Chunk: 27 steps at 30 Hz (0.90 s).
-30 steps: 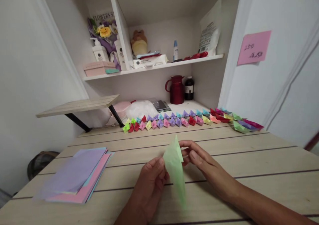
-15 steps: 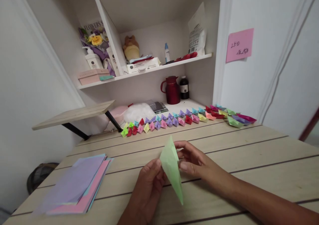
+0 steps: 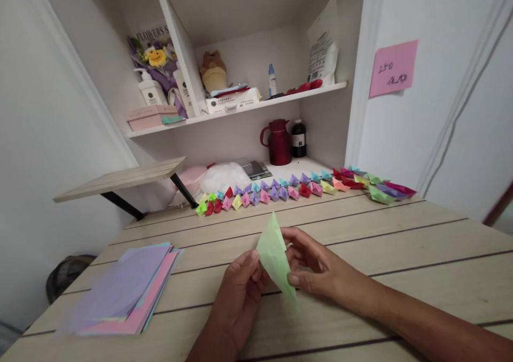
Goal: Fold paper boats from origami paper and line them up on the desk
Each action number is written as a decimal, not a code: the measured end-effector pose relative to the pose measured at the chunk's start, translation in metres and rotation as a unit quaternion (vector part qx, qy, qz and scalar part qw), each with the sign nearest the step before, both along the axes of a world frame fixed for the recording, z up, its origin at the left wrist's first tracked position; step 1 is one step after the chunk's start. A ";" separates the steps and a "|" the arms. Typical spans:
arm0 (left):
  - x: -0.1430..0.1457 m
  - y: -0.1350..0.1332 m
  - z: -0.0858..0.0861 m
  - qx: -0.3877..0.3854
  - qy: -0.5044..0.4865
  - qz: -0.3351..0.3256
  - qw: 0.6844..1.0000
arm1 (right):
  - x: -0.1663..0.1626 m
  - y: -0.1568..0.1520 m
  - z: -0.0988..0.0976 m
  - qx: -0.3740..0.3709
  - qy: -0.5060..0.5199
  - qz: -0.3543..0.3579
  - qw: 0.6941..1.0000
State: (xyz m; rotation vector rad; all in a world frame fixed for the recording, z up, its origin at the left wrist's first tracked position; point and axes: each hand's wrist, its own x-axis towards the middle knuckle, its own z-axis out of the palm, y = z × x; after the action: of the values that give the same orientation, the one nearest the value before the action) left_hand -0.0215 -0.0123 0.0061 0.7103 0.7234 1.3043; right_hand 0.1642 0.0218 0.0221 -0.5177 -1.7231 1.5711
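A light green folded paper is held up over the middle of the table, its top corner pointing upward and its lower end slightly blurred. My left hand pinches its left edge between thumb and fingers. On the other side, my right hand has its thumb against the paper's right edge, with the fingers curled behind; their tips are partly hidden. Beyond the hands, rows of small folded paper boats in many colours stand along the back of the table. Larger paper boats sit at the right end of the rows.
A stack of coloured paper sheets lies on the slatted table at left. Behind it stands a small raised wooden shelf on black legs. A red jug and a dark bottle stand in the cabinet at the back.
The right thumb has moved slightly down along the paper's right edge. The paper has turned a little, and the left hand keeps its pinch. The camera view has shifted slightly.
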 end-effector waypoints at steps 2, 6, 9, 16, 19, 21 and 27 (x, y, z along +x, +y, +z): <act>0.000 0.000 0.001 -0.001 0.004 0.000 1.000 | -0.001 0.000 0.000 0.003 0.000 0.002 1.000; 0.004 -0.002 0.005 0.010 0.038 -0.003 0.999 | -0.002 -0.001 0.001 -0.008 0.001 -0.006 1.000; 0.007 -0.001 0.005 0.012 0.078 0.001 0.997 | -0.002 -0.001 0.002 -0.021 0.008 -0.037 0.999; 0.008 0.004 -0.003 0.005 0.183 0.037 0.982 | -0.003 0.005 -0.002 -0.030 -0.006 -0.126 0.992; 0.011 0.006 -0.005 0.003 0.250 0.048 0.967 | -0.003 0.007 -0.005 -0.016 -0.026 -0.135 0.990; 0.013 0.007 -0.006 0.003 0.278 0.056 0.959 | -0.003 0.007 -0.006 0.010 -0.058 -0.150 0.987; 0.017 0.006 -0.006 0.029 0.290 0.073 0.954 | 0.000 0.007 -0.007 0.157 -0.192 -0.188 0.950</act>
State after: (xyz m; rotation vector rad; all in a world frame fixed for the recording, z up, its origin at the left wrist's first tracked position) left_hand -0.0042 -0.0066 -0.0001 1.1266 1.2324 1.2584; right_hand 0.1639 0.0289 0.0148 -0.9696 -1.9695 0.9460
